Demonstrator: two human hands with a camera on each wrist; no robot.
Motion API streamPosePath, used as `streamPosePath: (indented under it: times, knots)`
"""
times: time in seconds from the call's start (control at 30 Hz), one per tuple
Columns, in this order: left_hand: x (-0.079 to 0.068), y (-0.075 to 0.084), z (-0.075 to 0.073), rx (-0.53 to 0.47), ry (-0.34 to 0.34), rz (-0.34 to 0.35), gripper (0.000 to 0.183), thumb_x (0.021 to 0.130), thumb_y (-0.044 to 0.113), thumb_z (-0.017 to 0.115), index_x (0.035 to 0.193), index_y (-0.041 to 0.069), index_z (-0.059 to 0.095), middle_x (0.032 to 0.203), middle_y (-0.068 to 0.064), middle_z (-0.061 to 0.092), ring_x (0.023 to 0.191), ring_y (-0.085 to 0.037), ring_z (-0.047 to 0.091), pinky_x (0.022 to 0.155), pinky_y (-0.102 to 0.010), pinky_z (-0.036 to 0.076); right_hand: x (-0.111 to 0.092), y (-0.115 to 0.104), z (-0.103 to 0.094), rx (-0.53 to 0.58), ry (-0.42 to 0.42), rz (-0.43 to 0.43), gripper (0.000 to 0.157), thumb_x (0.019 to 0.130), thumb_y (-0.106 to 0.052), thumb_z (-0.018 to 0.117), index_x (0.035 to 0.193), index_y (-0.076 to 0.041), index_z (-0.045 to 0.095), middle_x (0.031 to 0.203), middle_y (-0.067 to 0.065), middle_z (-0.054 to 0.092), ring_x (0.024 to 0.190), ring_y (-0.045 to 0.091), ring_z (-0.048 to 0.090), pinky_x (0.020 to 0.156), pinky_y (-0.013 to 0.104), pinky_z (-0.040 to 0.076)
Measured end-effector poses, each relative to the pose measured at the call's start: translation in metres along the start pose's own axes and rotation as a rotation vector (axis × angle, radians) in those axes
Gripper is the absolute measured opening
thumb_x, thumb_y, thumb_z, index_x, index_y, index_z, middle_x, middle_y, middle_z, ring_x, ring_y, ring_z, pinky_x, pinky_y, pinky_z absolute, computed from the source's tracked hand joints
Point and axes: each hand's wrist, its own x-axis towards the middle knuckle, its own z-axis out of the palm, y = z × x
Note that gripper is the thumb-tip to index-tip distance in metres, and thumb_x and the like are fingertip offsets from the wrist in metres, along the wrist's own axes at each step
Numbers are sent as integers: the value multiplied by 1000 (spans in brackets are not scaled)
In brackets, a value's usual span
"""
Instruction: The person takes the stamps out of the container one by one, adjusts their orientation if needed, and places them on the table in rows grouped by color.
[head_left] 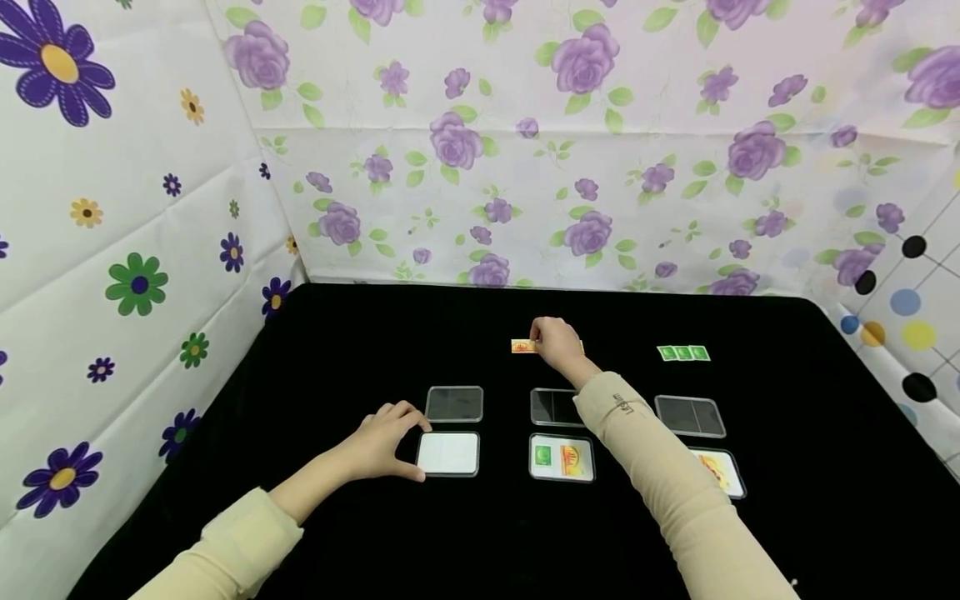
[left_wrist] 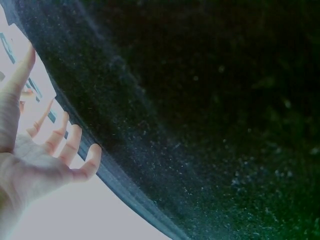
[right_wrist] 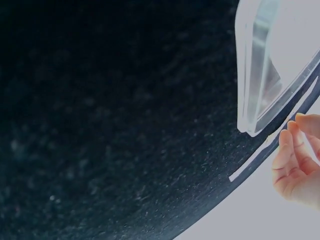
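Observation:
My left hand (head_left: pixel 386 442) lies with thumb and index finger spread at the left corners of a clear-framed case with a white insert (head_left: pixel 448 454). In the left wrist view its fingers (left_wrist: pixel 75 140) are loosely bent. At the back, my right hand (head_left: pixel 557 342) reaches down onto a row of small orange picture cards (head_left: pixel 522 346) and covers the middle of it. Its fingertips (right_wrist: pixel 284 137) are bunched at the strip in the right wrist view; whether they pinch a card is hidden. Below my right forearm is a clear case (head_left: pixel 552 407), partly covered by the sleeve.
Three overlapping green cards (head_left: pixel 683 353) lie at the back right. Nearer are a case with a green and an orange picture (head_left: pixel 562 458) and another orange-picture case (head_left: pixel 722 473) partly under the right sleeve. Clear cases stand at left (head_left: pixel 454 404) and right (head_left: pixel 690 416).

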Motion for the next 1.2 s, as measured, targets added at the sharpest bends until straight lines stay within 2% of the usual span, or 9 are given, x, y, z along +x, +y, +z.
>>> streamPosePath:
  times: [0.4, 0.77, 1.03, 1.2]
  knots:
    - [0, 3, -5, 27, -19, -6, 60, 65, 39, 84, 113, 13, 58, 117, -5, 54, 110, -29, 49, 87, -53, 43, -11, 5, -7, 12, -11, -72, 14, 88, 4, 53, 94, -1, 65, 98, 17, 66, 83, 29, 62, 73, 40, 51]
    - [1, 7, -6, 39, -45, -13, 60, 66, 37, 84, 114, 12, 57, 116, -7, 53, 110, -30, 50, 85, -53, 45, -22, 6, -9, -58, -4, -78, 13, 87, 3, 55, 93, -3, 66, 92, 14, 66, 71, 24, 58, 66, 36, 49]
    - [2, 9, -7, 48, -71, -3, 59, 68, 36, 83, 114, 12, 55, 116, -7, 53, 112, -31, 50, 86, -53, 46, -30, 9, -12, -89, -5, -100, 14, 88, 2, 55, 93, -3, 66, 91, 14, 66, 75, 24, 60, 66, 35, 50]
    - [2, 12, -9, 78, -84, -2, 59, 69, 35, 82, 116, 11, 55, 118, -8, 54, 112, -30, 52, 88, -50, 47, -34, 11, -16, -56, -30, -124, 13, 88, 2, 55, 94, -2, 66, 91, 14, 66, 77, 25, 62, 68, 37, 51]
